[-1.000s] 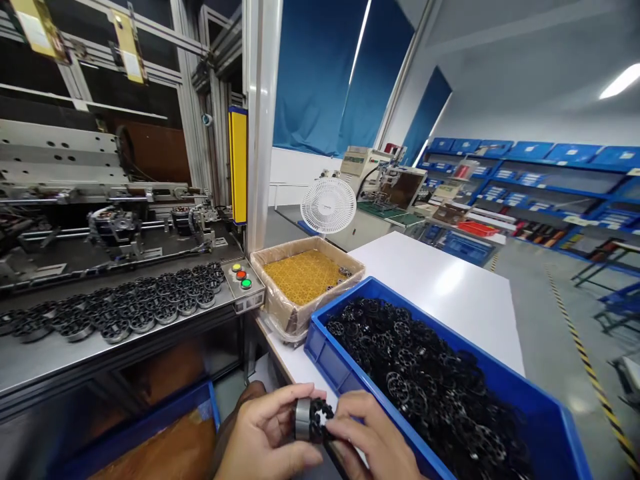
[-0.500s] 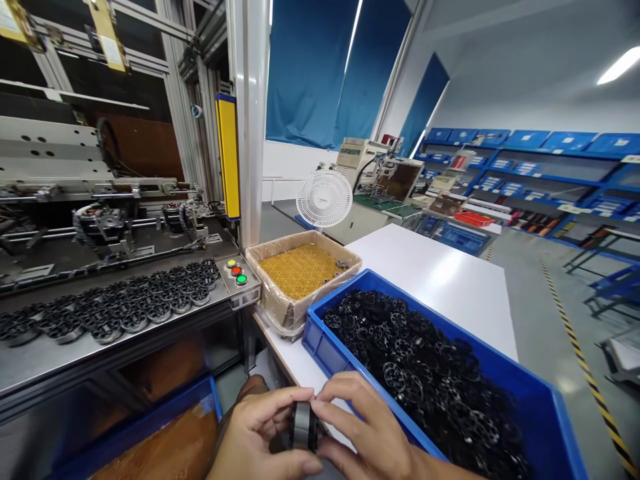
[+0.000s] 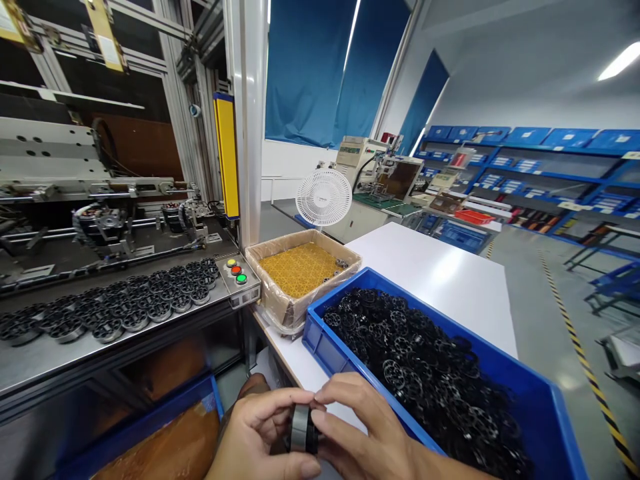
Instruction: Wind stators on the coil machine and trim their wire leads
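Note:
At the bottom of the view both my hands pinch one small round part [image 3: 301, 429] with a grey metal band and black plastic. My left hand [image 3: 260, 440] grips it from the left, and my right hand [image 3: 365, 433] presses on it from the right. Just to the right stands a blue bin [image 3: 320, 343] filled with several black plastic ring parts [image 3: 420, 373]. Rows of similar round parts [image 3: 115, 307] lie on the metal machine table at the left.
A cardboard box [image 3: 300, 303] with a yellow mesh insert sits behind the bin on the white table [image 3: 440, 280]. A button panel [image 3: 235, 273], a machine frame and a yellow-marked post stand left. A white fan [image 3: 324, 198] and blue shelving [image 3: 530, 173] are farther back. Another blue bin [image 3: 150, 433] sits below.
The black toothed piece seen beside the grey ring a second ago is now pushed against it under my right fingers. My view has shifted slightly.

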{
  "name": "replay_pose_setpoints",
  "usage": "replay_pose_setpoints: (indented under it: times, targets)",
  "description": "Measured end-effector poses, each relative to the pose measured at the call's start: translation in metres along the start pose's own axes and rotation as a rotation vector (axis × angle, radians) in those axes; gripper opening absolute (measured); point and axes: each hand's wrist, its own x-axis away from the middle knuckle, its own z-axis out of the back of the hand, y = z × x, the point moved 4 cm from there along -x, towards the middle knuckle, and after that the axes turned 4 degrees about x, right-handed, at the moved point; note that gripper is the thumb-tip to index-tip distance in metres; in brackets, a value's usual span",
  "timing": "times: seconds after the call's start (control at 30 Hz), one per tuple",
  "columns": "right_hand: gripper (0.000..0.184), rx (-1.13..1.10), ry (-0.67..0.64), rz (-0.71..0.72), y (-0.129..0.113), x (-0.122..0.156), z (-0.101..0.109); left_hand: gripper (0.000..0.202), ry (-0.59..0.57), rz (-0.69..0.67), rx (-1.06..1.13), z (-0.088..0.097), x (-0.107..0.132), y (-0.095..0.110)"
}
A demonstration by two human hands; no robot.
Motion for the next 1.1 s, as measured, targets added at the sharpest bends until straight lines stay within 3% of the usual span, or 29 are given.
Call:
replay_pose_setpoints:
  times: [0.5,0.77,0.93,1.1]
  targets:
    - [0.028,0.054,-0.003,0.055,-0.003,-0.006,0.005,0.056,0.009,0.007,-0.097,0.004,0.001,-0.003]
    - [0.032,0.217,0.044,0.143,-0.004,-0.002,0.006,0.052,0.024,0.141,-0.126,0.012,0.009,-0.010]
    - [0.020,0.323,0.000,0.254,-0.011,0.001,0.005,0.048,-0.016,0.197,-0.147,0.011,0.012,-0.015]
    - [0.020,0.300,-0.051,0.225,-0.014,0.002,0.002,0.052,-0.092,0.176,-0.314,0.009,0.011,-0.011]
